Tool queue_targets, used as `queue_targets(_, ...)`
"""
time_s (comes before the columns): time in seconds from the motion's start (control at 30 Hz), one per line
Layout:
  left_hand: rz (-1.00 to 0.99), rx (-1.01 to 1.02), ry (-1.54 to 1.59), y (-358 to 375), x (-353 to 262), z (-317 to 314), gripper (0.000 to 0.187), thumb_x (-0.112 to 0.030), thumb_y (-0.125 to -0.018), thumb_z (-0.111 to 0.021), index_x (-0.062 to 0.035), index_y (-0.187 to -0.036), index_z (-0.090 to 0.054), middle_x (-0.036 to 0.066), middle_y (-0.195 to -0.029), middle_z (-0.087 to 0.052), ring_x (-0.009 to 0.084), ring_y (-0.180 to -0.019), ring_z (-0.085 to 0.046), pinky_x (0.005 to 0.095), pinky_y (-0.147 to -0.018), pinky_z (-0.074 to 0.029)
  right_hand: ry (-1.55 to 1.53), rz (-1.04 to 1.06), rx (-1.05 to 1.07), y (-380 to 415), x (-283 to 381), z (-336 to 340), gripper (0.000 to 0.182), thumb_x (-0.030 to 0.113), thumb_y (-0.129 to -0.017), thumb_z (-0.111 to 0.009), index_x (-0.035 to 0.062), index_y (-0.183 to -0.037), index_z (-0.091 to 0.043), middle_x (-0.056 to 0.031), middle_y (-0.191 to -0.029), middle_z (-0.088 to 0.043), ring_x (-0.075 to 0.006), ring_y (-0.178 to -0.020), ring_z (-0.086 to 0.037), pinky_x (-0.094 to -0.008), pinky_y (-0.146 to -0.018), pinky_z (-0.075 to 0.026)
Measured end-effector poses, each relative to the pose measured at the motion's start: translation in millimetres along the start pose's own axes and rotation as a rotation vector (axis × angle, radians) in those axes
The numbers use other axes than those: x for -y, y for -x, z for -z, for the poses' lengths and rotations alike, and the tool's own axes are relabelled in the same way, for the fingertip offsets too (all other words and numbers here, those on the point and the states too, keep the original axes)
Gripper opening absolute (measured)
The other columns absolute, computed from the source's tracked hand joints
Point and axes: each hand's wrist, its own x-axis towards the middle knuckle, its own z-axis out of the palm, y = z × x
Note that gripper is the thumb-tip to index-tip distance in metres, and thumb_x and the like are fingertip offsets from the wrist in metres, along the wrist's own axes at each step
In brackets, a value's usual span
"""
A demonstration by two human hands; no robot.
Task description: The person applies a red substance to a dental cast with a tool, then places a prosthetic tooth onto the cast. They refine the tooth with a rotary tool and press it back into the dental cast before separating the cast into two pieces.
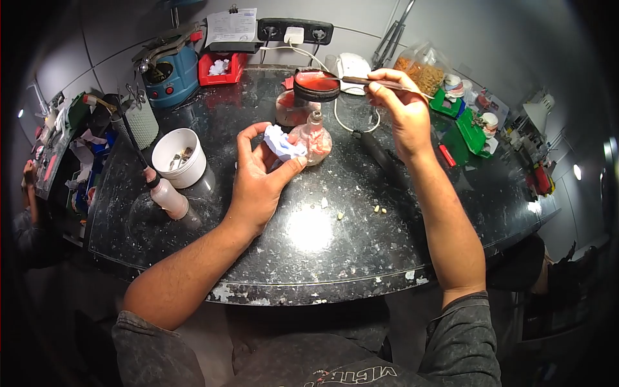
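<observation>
My left hand (261,174) holds a small white-and-bluish dental cast (284,143) over the dark speckled bench (309,245). My right hand (400,106) grips a thin metal tool (371,82) whose tip reaches toward a round black tin of pink wax (316,84). That tin sits on top of a pink-stained jar (290,109). A small glass spirit lamp (316,138) with pink residue stands just behind the cast, between my two hands.
A white cup (180,155) and a small bottle (169,197) stand at the left. At the back are a blue machine (171,71), a red bin (221,68) and a power strip (295,31). A black handpiece (380,155) lies right of centre; green trays (467,129) are far right.
</observation>
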Motion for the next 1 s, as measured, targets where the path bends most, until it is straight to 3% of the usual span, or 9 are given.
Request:
queue_targets(0.17, 0.011, 0.019, 0.013, 1.7, -0.9, -1.4, 0.064, 0.004, -0.085, -0.066, -0.0084, -0.133, -0.026, 0.016, -0.124, -0.054, 0.0188, -0.115, -0.053, 0.0340, -0.102, -0.043, 0.010, -0.016, 0.041, 3.0, 4.8, -5.8, 0.015, 0.005, -0.087, -0.067, 0.0031, -0.102, -0.066, -0.0017, -0.099, -0.066, -0.0098, -0.095, -0.059, -0.0255, -0.086, -0.046)
queue_targets(0.3, 0.010, 0.022, -0.004, 3.3, -0.4, -1.7, 0.065, 0.004, -0.085, -0.066, -0.0085, -0.134, -0.025, 0.016, -0.123, -0.054, 0.0191, -0.116, -0.053, 0.0346, -0.103, -0.042, 0.022, -0.011, 0.056, 2.8, 4.4, -3.6, 0.016, 0.004, -0.087, -0.067, 0.0030, -0.103, -0.066, -0.0016, -0.099, -0.066, -0.0096, -0.095, -0.059, -0.0250, -0.086, -0.046)
queue_targets(0.4, 0.033, 0.038, 0.025, 3.8, -0.8, -3.4, 0.065, 0.003, -0.085, -0.066, -0.0088, -0.134, -0.025, 0.016, -0.122, -0.054, 0.0193, -0.116, -0.053, 0.0355, -0.103, -0.041, -0.014, -0.022, 0.056, 5.1, 4.2, -0.3, 0.019, 0.007, -0.087, -0.066, 0.0032, -0.106, -0.064, -0.0034, -0.100, -0.065, -0.0115, -0.093, -0.060, -0.0273, -0.085, -0.047)
queue_targets(0.5, 0.052, 0.060, 0.076, 5.1, 0.4, -3.3, 0.066, 0.003, -0.085, -0.066, -0.0088, -0.136, -0.024, 0.018, -0.127, -0.052, 0.0211, -0.119, -0.052, 0.0362, -0.105, -0.040, -0.339, -0.187, -0.057, 12.5, 6.4, 6.8, 0.025, 0.020, -0.093, -0.061, 0.0050, -0.113, -0.060, -0.0073, -0.100, -0.065, -0.0160, -0.090, -0.062, -0.0327, -0.083, -0.049)
queue_targets(0.63, 0.027, 0.159, 0.126, 8.1, -4.3, -6.6, 0.070, 0.004, -0.086, -0.064, -0.0085, -0.139, -0.021, 0.022, -0.136, -0.047, 0.0246, -0.128, -0.047, 0.0376, -0.109, -0.037, -0.475, -0.272, -0.033, 38.1, -5.1, 12.3, 0.029, 0.028, -0.098, -0.056, 0.0052, -0.117, -0.057, -0.0070, -0.100, -0.063, -0.0147, -0.093, -0.060, -0.0306, -0.083, -0.049)
queue_targets(0.8, -0.003, 0.221, 0.156, 10.5, -10.0, -14.5, 0.071, 0.005, -0.086, -0.064, -0.0086, -0.141, -0.021, 0.023, -0.140, -0.044, 0.0245, -0.131, -0.045, 0.0381, -0.111, -0.035, -0.443, -0.279, -0.070, 55.7, -10.8, 14.3, 0.027, 0.021, -0.097, -0.060, 0.0025, -0.117, -0.059, -0.0057, -0.097, -0.064, -0.0121, -0.090, -0.061, -0.0281, -0.082, -0.051)
queue_targets(0.93, -0.003, 0.224, 0.054, 11.0, -11.4, -13.4, 0.076, 0.006, -0.082, -0.068, -0.0081, -0.142, -0.023, 0.020, -0.139, -0.045, 0.0220, -0.125, -0.048, 0.0363, -0.109, -0.036, -0.436, -0.234, -0.121, 58.5, -8.5, 12.4, 0.025, 0.017, -0.095, -0.063, -0.0004, -0.112, -0.063, -0.0053, -0.093, -0.065, -0.0098, -0.085, -0.061, -0.0258, -0.079, -0.053)
queue_targets(1.0, -0.052, 0.146, -0.180, 11.0, -9.4, -12.0, 0.076, 0.005, -0.081, -0.070, -0.0072, -0.142, -0.027, 0.016, -0.132, -0.050, 0.0209, -0.123, -0.050, 0.0353, -0.108, -0.037, -0.412, -0.231, -0.153, 59.0, -7.4, 11.4, 0.025, 0.018, -0.095, -0.062, -0.0003, -0.112, -0.063, -0.0066, -0.093, -0.065, -0.0108, -0.084, -0.062, -0.0267, -0.079, -0.053)
